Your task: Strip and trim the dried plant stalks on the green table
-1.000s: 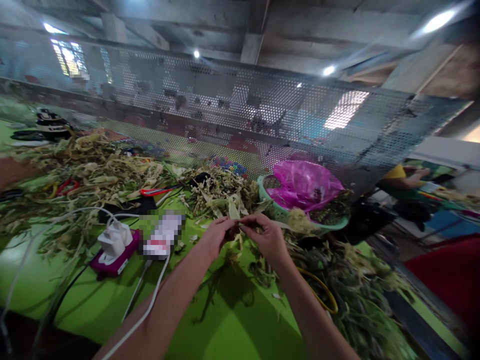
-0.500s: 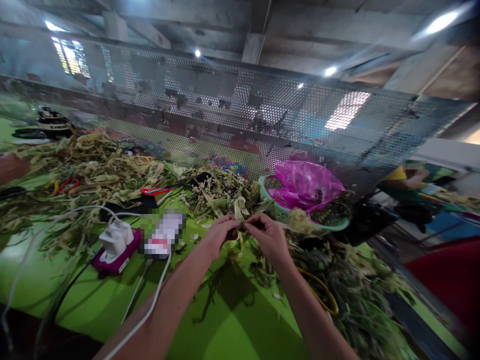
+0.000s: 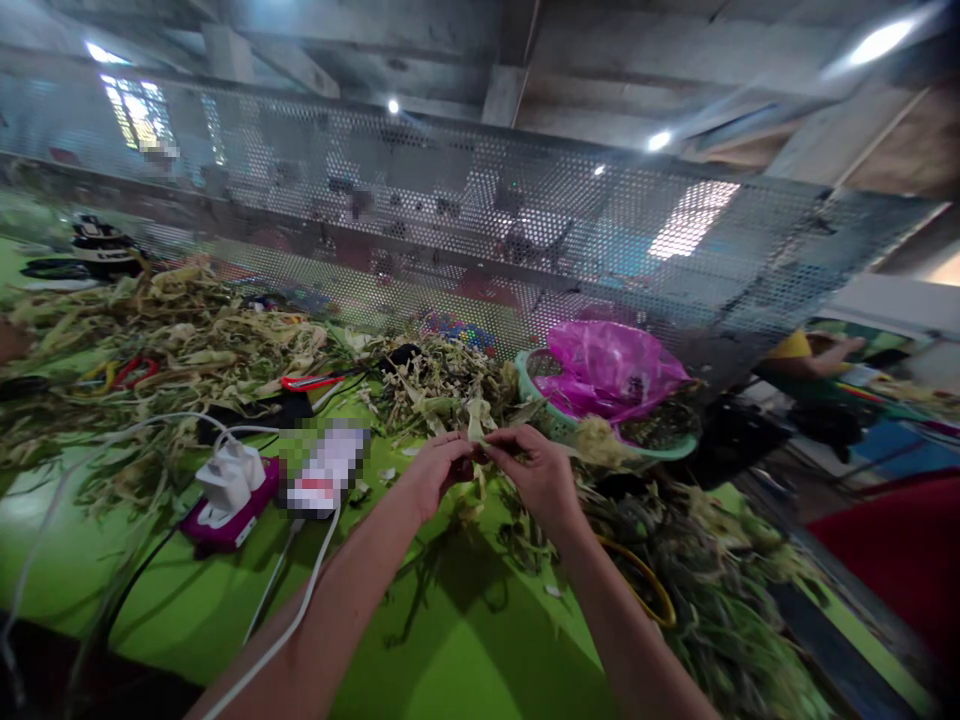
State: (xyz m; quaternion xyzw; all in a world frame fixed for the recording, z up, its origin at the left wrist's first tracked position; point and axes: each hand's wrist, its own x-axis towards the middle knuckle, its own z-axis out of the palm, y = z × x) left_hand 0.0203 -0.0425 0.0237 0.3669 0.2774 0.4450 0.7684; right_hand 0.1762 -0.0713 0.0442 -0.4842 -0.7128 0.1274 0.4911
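Note:
My left hand (image 3: pixel 435 472) and my right hand (image 3: pixel 538 475) meet over the green table. Between them, their closed fingertips pinch a pale green, withered leaf-like plant piece (image 3: pixel 478 418); its lower part is hidden by the fingers. Just beyond lies a heap of dried leaves and stems (image 3: pixel 442 380). Loose stalks and scraps (image 3: pixel 472 510) lie below the hands. To the right of my right hand stands a light green basket (image 3: pixel 664 455), with a crumpled pink plastic bag (image 3: pixel 615 365) in it.
A phone (image 3: pixel 330 465) and a purple power strip (image 3: pixel 229 525) with white cables lie at left. Red-handled cutters (image 3: pixel 307 383) rest by a larger dried-plant pile (image 3: pixel 187 330). Greener stalks (image 3: pixel 712 570) and a yellow loop (image 3: pixel 656 590) lie right. A perforated metal screen (image 3: pixel 360 200) borders the table.
My hands stay in nearly the same place, with the fingers shifted slightly on the plant piece. At the far left, another person's hand has moved mostly out of view.

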